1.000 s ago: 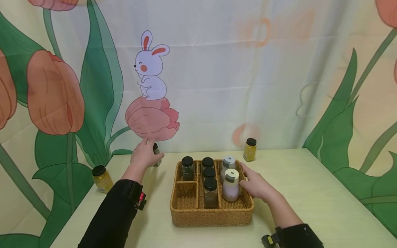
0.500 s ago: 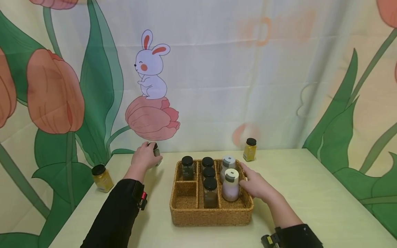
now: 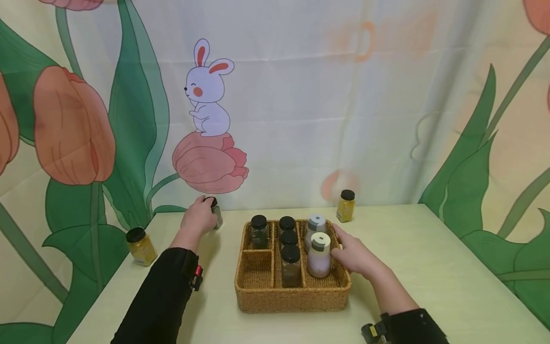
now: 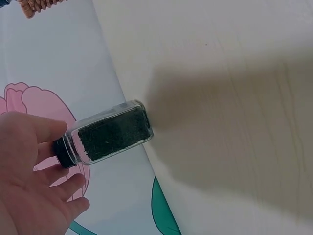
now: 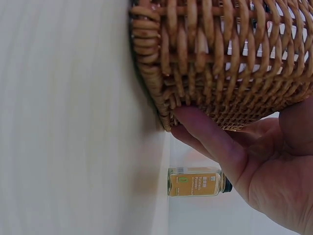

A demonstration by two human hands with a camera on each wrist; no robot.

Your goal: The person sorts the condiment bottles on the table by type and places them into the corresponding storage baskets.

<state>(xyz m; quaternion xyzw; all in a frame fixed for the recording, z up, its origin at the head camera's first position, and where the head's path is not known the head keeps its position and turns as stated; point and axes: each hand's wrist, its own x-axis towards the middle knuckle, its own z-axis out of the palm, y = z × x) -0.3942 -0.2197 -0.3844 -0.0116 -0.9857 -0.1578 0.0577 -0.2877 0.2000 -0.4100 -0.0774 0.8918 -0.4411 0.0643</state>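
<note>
At the table's back left, my left hand (image 3: 199,216) pinches the black cap of a glass spice jar (image 4: 115,133) between thumb and fingers. Dark dried flakes fill most of this jar, and its base is at the table surface. My right hand (image 3: 354,253) grips the right side of a woven basket (image 3: 293,302), thumb at the rim and fingers against the outer wall. Inside the basket are a dark spice jar (image 3: 259,232) at back left, several black-capped jars (image 3: 291,267) in the middle column, and two pale-capped shakers (image 3: 319,258) on the right. The front left compartment holds nothing.
A yellow spice jar (image 3: 141,246) stands at the table's left edge. Another, labelled turmeric powder (image 5: 194,184), stands behind the basket at right. A printed curtain (image 3: 283,119) hangs right along the table's back edge.
My left hand has come down from above the herb jar, and its thumb and fingers have closed on the cap. The right hand and basket stay where they were.
</note>
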